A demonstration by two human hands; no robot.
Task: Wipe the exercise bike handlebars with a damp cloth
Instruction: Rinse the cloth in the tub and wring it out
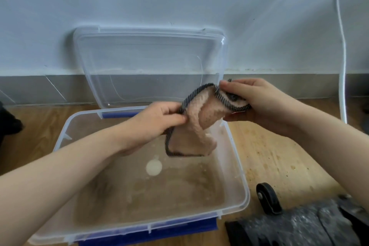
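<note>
A pink cloth [201,118] with a dark striped border hangs between both hands, above a clear plastic tub [242,181] holding murky water. My left hand [157,120] pinches the cloth's left edge. My right hand [257,102] grips the bunched upper right end. The cloth's lower corner dangles over the tub. No handlebars are in view.
The tub's clear lid [149,66] leans against the pale wall behind it. A black caster wheel [268,197] and a dark base [299,225] sit at the lower right on the wooden floor [279,156]. A white tube [342,66] rises at the right. A dark object [10,124] lies at the left edge.
</note>
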